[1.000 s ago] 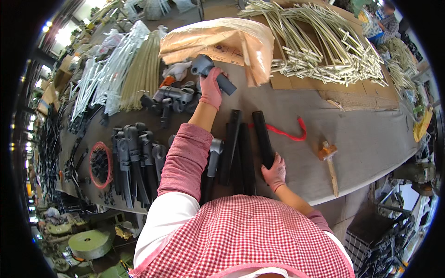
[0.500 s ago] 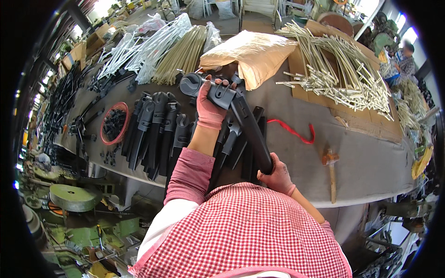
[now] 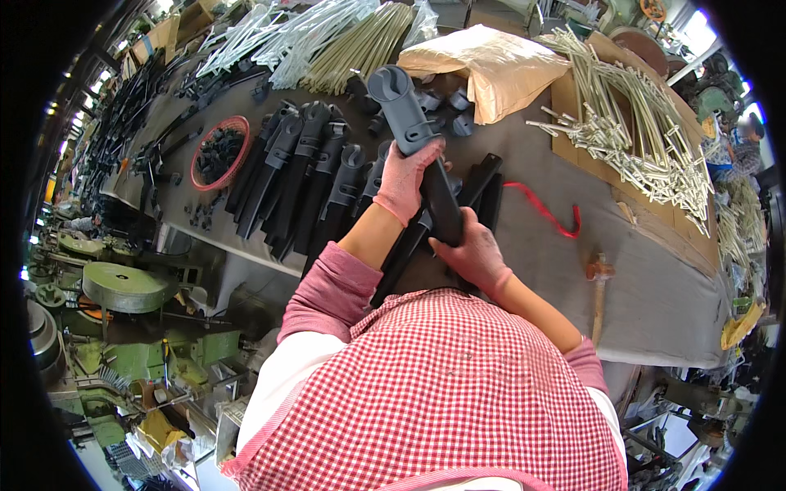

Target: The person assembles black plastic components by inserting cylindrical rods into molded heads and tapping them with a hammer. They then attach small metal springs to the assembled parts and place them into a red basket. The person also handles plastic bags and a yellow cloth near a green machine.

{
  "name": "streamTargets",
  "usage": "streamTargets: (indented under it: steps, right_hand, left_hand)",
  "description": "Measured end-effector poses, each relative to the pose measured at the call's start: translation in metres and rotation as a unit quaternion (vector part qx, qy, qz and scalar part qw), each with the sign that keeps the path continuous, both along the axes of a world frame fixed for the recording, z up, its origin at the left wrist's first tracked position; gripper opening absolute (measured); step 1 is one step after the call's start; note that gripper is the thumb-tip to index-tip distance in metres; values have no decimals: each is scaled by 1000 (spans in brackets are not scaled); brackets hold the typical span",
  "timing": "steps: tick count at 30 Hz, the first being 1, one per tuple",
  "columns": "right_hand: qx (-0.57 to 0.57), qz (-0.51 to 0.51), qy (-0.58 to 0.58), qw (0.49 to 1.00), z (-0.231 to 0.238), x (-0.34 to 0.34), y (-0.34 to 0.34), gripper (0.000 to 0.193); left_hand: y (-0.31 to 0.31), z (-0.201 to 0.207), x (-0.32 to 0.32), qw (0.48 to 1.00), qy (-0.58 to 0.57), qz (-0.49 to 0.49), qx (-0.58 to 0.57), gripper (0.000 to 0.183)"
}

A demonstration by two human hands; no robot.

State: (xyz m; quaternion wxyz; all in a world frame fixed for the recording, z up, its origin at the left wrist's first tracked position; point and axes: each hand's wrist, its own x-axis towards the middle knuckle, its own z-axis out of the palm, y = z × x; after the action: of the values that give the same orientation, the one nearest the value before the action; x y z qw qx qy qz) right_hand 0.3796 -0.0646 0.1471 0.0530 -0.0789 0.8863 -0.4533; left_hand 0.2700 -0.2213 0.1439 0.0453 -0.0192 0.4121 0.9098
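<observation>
Both of my hands are closed on a black tube [image 3: 442, 200] with a grey plastic head [image 3: 401, 102]. My left hand [image 3: 409, 176] wraps round it just below the head, and my right hand [image 3: 475, 254] grips its lower part nearer my body. The grey head has a round recess at its far end and points away from me, tilted to the left. Beneath and to the left, several similar black tubes with grey heads [image 3: 307, 131] lie side by side on the table. Loose grey plastic heads [image 3: 460, 123] sit beyond my hands.
A red basket [image 3: 244, 155] of small black parts stands at the left. On the right lie a red strap [image 3: 544, 204] and a wooden-handled hammer [image 3: 599, 295]. Bundled metal rods [image 3: 360, 49], brown wrapping paper [image 3: 491, 61] and rods on cardboard [image 3: 639, 147] fill the far side.
My left hand has slid from the grey head down toward the tube. My right hand has moved up along the tube from its lower end. The view has shifted a little.
</observation>
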Motion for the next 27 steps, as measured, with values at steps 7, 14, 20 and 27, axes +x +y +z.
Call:
streamTargets:
  steps: [7, 14, 20, 27]
  right_hand:
    - [-62, 101, -92, 989, -62, -5, -5, 45]
    - [0, -54, -122, 991, -123, -31, 23, 32]
    - [53, -220, -92, 970, -160, -20, 84, 38]
    - [94, -206, -2, 974, -165, -49, 83, 39]
  left_hand:
    - [-169, -74, -7, 878, 7, 40, -477, 65]
    - [-124, -135, -1, 586, 161, 86, -790, 85]
    - [-110, -115, -15, 540, 268, 91, -793, 78]
    - [-9, -103, -160, 599, 385, 47, -701, 37]
